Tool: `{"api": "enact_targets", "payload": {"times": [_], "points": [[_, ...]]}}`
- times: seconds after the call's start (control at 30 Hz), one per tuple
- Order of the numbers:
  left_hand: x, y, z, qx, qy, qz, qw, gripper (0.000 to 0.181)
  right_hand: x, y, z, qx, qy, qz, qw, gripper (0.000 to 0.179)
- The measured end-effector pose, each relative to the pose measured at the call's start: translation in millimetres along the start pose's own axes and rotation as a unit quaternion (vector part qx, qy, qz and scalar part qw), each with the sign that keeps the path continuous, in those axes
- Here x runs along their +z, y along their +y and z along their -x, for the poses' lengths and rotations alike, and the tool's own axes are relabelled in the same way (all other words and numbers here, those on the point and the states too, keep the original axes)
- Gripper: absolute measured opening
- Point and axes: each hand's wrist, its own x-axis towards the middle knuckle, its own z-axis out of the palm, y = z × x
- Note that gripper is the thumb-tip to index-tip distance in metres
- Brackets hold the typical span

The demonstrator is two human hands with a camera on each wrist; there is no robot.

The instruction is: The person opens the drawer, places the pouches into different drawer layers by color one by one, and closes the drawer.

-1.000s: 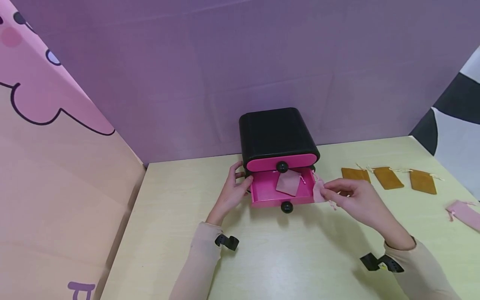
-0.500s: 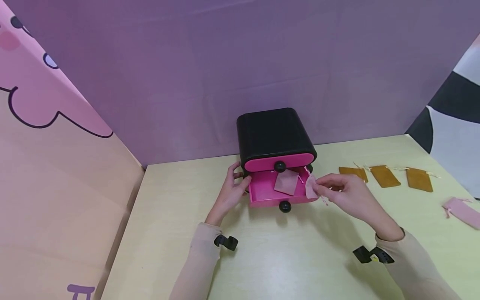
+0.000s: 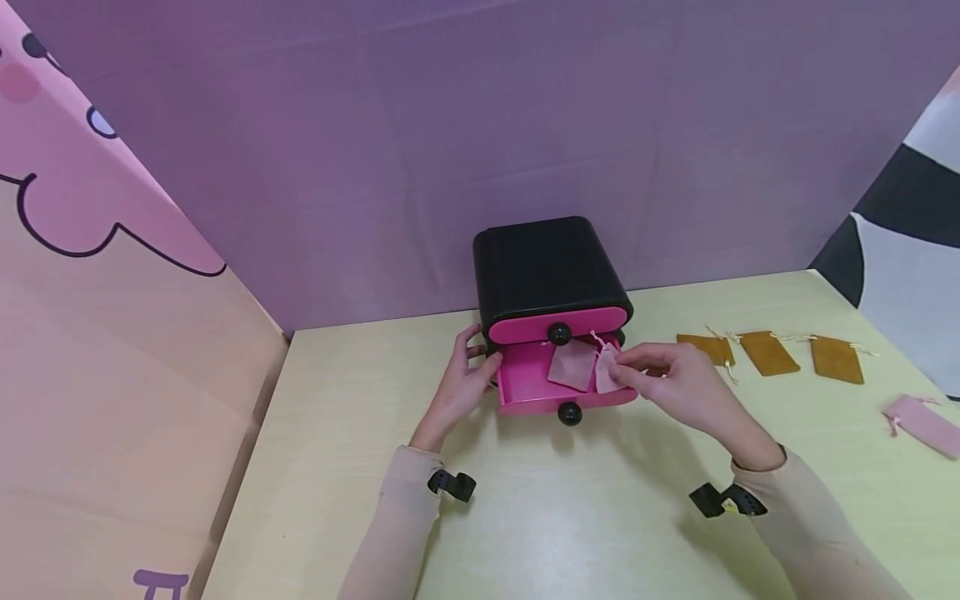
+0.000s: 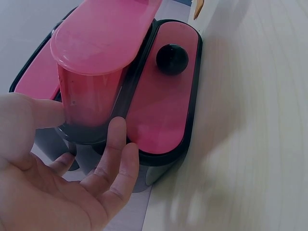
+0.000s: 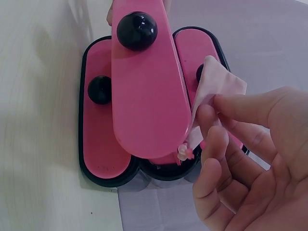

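Observation:
A black mini drawer cabinet [image 3: 551, 267] has pink drawer fronts with round black knobs. Its middle drawer [image 3: 521, 382] is pulled out, and one pink drawstring pouch [image 3: 570, 367] lies inside. My left hand [image 3: 459, 393] holds the cabinet's left side around the open drawer; in the left wrist view its thumb and bent fingers [image 4: 111, 144] lie on either side of the drawer's end. With thumb and fingertips, my right hand [image 3: 678, 383] pinches a second pink drawstring pouch [image 3: 605, 372] over the drawer's right part. The right wrist view shows this pouch [image 5: 219, 82] partly behind the drawer front.
Several brown drawstring pouches [image 3: 768, 353] lie in a row on the light wooden table [image 3: 570, 517], right of the cabinet. Another pink pouch [image 3: 924, 425] lies near the right edge. A purple cloth backdrop [image 3: 375, 167] stands behind the cabinet.
My right hand has moved left with the pink pouch, from beside the drawer's right wall to over its inside. The left hand keeps its place on the cabinet.

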Motion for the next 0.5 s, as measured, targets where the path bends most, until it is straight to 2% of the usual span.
{"api": "enact_targets", "payload": {"times": [0.5], "points": [[-0.2,1.6,0.9,0.003,0.0,-0.006,1.0,0.067,8.8,-6.7,-8.0,0.0,-0.005,0.007,1.0,0.026]]}}
